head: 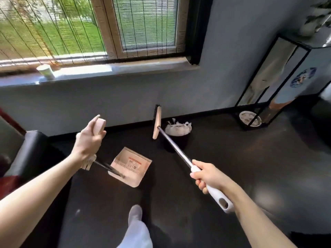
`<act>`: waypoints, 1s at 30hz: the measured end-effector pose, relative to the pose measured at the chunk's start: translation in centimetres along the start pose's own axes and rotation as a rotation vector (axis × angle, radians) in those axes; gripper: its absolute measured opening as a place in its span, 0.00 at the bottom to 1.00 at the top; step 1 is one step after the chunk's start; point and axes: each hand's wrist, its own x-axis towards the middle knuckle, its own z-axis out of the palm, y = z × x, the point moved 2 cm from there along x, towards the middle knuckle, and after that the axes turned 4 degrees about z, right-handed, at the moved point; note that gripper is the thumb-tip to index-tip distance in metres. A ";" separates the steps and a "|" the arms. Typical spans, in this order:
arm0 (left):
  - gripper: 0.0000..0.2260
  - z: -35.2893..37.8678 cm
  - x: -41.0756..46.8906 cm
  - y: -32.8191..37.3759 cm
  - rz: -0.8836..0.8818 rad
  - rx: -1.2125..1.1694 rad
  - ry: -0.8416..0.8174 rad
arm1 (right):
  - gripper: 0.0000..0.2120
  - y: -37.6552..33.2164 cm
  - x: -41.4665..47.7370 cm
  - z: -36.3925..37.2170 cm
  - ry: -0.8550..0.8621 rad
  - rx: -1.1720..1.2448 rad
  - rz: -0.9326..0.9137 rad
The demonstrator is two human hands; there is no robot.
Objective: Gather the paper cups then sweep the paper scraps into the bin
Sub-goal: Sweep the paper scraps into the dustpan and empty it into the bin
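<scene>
My left hand grips the pink handle of a long-handled dustpan, whose pink pan hangs just above the dark floor, a little left of centre. My right hand grips the white handle of a broom. Its metal pole runs up and left to a wooden head with black bristles, lifted off the floor and turned on end beside the bin. The black bin with a white liner stands against the wall's base. A stack of paper cups sits on the windowsill at the left. No paper scraps show on the floor.
A black sofa arm is at the left. A black-framed glass stand occupies the right corner, with a round white dish on the floor beneath it. My white-socked foot is at the bottom centre. The dark floor stretches to the right.
</scene>
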 end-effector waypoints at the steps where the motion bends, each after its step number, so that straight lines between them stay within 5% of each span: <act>1: 0.26 0.4 0.6 -0.9 -0.019 -0.003 -0.015 | 0.32 -0.5 1.1 0.8 -0.004 -0.027 0.019; 12: 0.31 3.9 10.0 -5.2 -0.075 -0.178 -0.182 | 0.24 -8.4 13.7 5.9 0.052 -0.405 0.103; 25: 0.35 12.7 18.5 -6.4 -0.117 -0.073 -0.290 | 0.13 -18.3 28.0 0.9 0.086 -0.793 0.116; 30: 0.33 15.2 23.5 -6.3 -0.127 -0.102 -0.321 | 0.24 -18.6 33.2 -0.4 0.097 -1.108 0.174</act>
